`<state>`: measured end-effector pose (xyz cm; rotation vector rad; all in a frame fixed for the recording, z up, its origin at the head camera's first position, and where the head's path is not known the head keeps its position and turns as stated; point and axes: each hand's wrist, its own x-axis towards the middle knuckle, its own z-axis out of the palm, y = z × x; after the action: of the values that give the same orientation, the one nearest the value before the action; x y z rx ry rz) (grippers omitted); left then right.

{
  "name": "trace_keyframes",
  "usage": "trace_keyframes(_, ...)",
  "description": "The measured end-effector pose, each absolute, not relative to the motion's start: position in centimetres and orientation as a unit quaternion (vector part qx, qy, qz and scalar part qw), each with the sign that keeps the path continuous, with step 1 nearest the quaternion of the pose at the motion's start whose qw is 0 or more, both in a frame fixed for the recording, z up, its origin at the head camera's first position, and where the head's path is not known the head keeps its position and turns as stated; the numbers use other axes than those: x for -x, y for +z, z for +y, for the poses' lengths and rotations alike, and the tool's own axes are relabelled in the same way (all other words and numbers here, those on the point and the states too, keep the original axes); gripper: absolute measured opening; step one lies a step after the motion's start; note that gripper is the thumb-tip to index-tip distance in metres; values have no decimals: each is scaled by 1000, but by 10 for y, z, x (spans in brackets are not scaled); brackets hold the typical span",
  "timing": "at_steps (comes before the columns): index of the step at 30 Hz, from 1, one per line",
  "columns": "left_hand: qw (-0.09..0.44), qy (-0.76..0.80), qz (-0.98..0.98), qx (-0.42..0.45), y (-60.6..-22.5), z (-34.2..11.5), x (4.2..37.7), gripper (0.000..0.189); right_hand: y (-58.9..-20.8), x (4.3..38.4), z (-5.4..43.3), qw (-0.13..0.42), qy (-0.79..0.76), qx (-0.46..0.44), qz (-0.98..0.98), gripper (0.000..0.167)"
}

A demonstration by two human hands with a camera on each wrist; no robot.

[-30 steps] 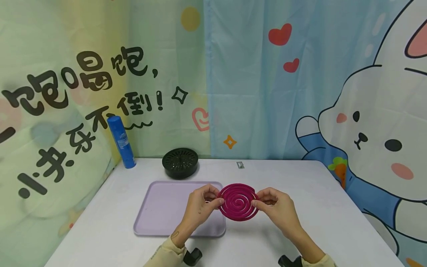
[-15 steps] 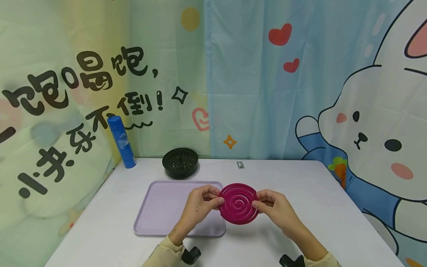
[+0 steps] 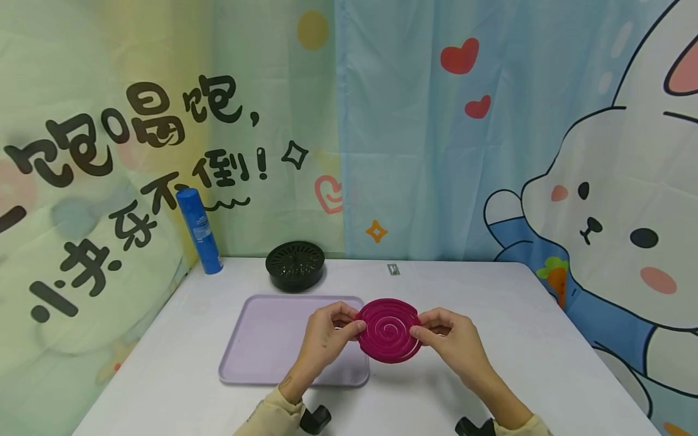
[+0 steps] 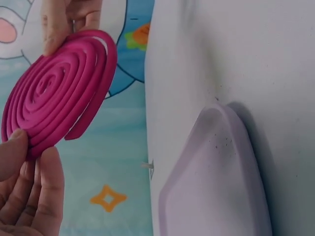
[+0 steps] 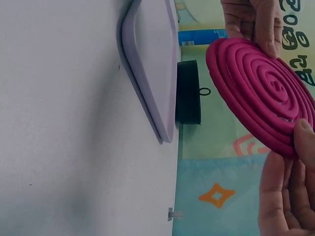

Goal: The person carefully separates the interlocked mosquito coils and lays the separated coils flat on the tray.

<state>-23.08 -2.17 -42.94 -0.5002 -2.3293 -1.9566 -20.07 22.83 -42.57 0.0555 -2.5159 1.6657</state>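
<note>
A magenta mosquito coil point(image 3: 390, 330), a flat spiral disc, is held up above the table in front of me. My left hand point(image 3: 326, 336) pinches its left edge between thumb and fingers. At the opposite edge, my right hand point(image 3: 455, 340) grips it the same way. The left wrist view shows the coil point(image 4: 54, 91) tilted, with one blunt outer end of the spiral sticking out. In the right wrist view the coil point(image 5: 261, 93) stands clear of the table, narrow gaps showing between its rings.
A pale purple tray point(image 3: 256, 363) lies left of the coil, partly behind my left hand. Behind it stands a round black slotted container point(image 3: 295, 266). A blue can point(image 3: 199, 232) stands at the back left; a small metal piece point(image 3: 393, 269) lies at the back edge.
The coil's tilt shifts slightly between the frames, its lower edge dipping and then rising a little. Both hands keep their hold at its edges.
</note>
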Motion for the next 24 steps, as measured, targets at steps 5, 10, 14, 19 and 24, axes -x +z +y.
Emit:
trace_keyframes(5,47,-637,-755,148,-432,-19,230,11,-426,200,226,88,534,3,-841,24)
trace_keyframes(10,47,-634,-758,149,-432,-19,229,10,-427,199,227,85,539,-7,-838,25)
trace_keyframes(14,44,-639,-753,153,-432,-20,230,12,-427,200,228,85,541,-12,-836,25)
trace_keyframes(19,46,-645,-747,153,-431,-20,229,14,-428,200,226,90,539,-4,-837,24)
trace_keyframes(24,55,-639,-752,149,-430,-20,229,14,-428,199,225,98,539,-5,-837,23)
